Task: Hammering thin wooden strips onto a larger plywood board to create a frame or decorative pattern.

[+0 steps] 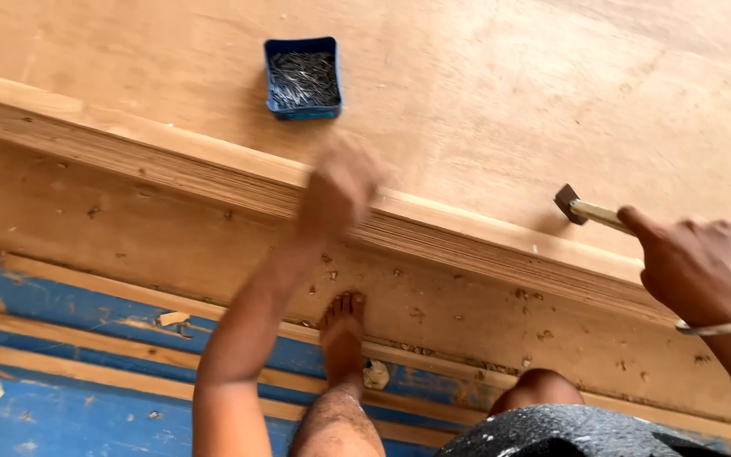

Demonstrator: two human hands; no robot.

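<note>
My right hand (704, 271) sits at about three o'clock, its fingers clenched around the pale wooden handle of a hammer (590, 211). The thumb lies along the handle, and the dark head points toward ten o'clock, hovering just above the plywood sheet (509, 93) near its front edge. A thin metal bangle (725, 326) circles that wrist.

My left hand (340, 186) is near the centre, blurred, over the layered front edge of the stacked boards (171, 169). The fingers look curled in, but I cannot tell whether they grip anything, or whether they touch the wood.

At about twelve o'clock, well apart from both hands, a small blue square box (302, 76) rests on the plywood, holding a heap of thin dark nails (302, 78).

Below the edge, the counter's wooden side drops to a ledge speckled with wood chips. My bare foot (344, 330) is planted at six o'clock on a strip of wood (86, 330) over the blue surface (52, 415). My knee shows at five o'clock, above dark speckled cloth (585, 432).
</note>
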